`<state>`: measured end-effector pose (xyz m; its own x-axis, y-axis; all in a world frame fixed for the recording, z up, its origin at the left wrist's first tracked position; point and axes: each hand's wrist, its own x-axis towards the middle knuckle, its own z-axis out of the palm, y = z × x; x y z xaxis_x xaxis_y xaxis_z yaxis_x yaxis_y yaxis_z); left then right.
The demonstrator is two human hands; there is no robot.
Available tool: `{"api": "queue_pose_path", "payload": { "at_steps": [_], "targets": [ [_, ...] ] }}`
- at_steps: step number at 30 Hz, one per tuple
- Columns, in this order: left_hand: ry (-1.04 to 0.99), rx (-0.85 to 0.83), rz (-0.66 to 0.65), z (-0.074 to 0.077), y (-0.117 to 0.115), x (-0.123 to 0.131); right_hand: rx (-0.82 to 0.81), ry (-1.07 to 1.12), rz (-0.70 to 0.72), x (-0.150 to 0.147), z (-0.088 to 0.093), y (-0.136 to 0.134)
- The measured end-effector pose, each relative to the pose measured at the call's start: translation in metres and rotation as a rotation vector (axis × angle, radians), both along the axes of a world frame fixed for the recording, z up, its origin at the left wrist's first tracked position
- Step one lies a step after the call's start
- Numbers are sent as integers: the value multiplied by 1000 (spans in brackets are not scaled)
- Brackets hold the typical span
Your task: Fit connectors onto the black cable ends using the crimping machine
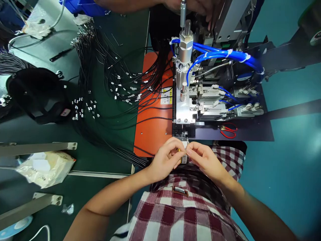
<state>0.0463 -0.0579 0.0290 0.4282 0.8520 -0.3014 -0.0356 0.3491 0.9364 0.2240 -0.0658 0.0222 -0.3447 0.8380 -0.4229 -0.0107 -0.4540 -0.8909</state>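
My left hand [167,159] is closed in a pinch at the front edge of the machine, with a bit of something yellow at its fingertips. Beside it, nearly touching, my right hand [204,159] is pinched too; whatever lies between its fingertips is too small to name. Just beyond both hands stands the metal machine [185,108] with blue air tubes [225,55]. An orange plate [152,134] adjoins it on the left, crossed by black cables [155,118] that run into the machine. A label [184,158] shows behind my fingers.
Bundles of black cables with small metal ends [127,93] spread over the green table [100,187]. Red-handled scissors [228,130] lie right of the machine. A black round holder [37,95] and a plastic bag [46,169] are at left. Another person's arm [130,5] reaches across the top.
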Motion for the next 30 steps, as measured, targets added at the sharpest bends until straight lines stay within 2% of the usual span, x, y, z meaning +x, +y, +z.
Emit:
{"api": "queue_pose_path", "payload": {
  "at_steps": [2,4,6,9,11,14,17,20,22,24,28,30],
  "targets": [
    [103,244,-93,1,0,-3,-160,127,49,2,2,-2],
    [141,368,-185,3,1,-5,-204,151,50,4,4,-5],
    [136,311,-172,5,1,-3,-200,140,7,4,5,-6],
    [105,93,-99,9,0,1,-195,155,-34,3,5,-7],
    [116,27,-75,11,-2,4,-179,144,-42,0,5,-7],
    [194,23,-20,12,-5,6,-81,41,-92,-4,6,-10],
    [240,75,37,13,-7,7,107,-104,-155,-6,9,-14],
    [248,132,50,18,-7,7,325,-237,-160,-8,12,-17],
    [224,107,69,22,-6,7,382,-261,-162,-10,13,-16],
    [154,18,116,22,-5,9,276,-175,-171,-13,13,-15],
    [-69,-182,241,12,-2,12,-64,117,-154,-19,12,-8],
    [-162,-258,254,8,-1,13,-150,225,-144,-20,11,-5]
  ]
}}
